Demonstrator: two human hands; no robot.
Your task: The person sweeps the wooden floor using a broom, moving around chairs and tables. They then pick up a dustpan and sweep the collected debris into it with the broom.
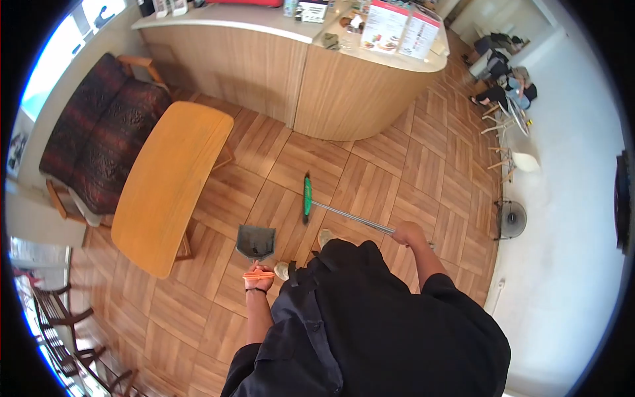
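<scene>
My right hand [409, 234] is closed around the metal pole of a broom [308, 198]. The broom's green head with dark bristles rests on the wooden floor ahead of my feet, its pole slanting back to my fist. Low on the left, my left hand [258, 276] grips the orange handle of a dustpan. The dark grey dustpan [256, 242] is at floor level just beyond that hand, its wide side turned away from me. A gap of floor lies between the broom head and the dustpan. Part of the dustpan's handle is hidden by my hand.
A wooden table [173, 185] and a dark patterned sofa [102, 126] are on the left. A counter [370, 99] with menus curves across the front. At right are a fan [511, 220], a white chair [524, 162] and a seated person [516, 92]. Dark chairs [63, 317] stand lower left.
</scene>
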